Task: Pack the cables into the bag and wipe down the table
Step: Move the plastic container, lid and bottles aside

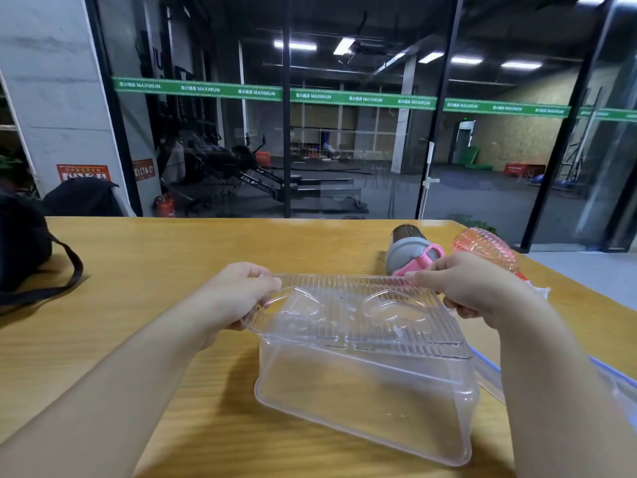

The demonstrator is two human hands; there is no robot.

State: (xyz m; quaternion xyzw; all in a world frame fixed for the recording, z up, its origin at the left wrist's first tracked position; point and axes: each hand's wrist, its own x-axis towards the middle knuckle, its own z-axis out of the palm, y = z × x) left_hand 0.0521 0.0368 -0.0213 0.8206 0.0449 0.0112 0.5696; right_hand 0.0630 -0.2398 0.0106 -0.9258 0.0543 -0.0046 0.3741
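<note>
On table [144,257] | clear box [362,401] empty | hands hold lid [358,312]

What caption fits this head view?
Both hands, left and right, grip a clear lid over its clear box on a wooden table.

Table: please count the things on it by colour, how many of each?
Clear: 2, the clear ribbed plastic lid and the clear rectangular plastic box.
Grey with pink: 1, the grey bottle with pink handle.
Pink: 1, the pink ribbed plastic bottle.
Black: 1, the black fabric bag.
Total: 5.
</note>
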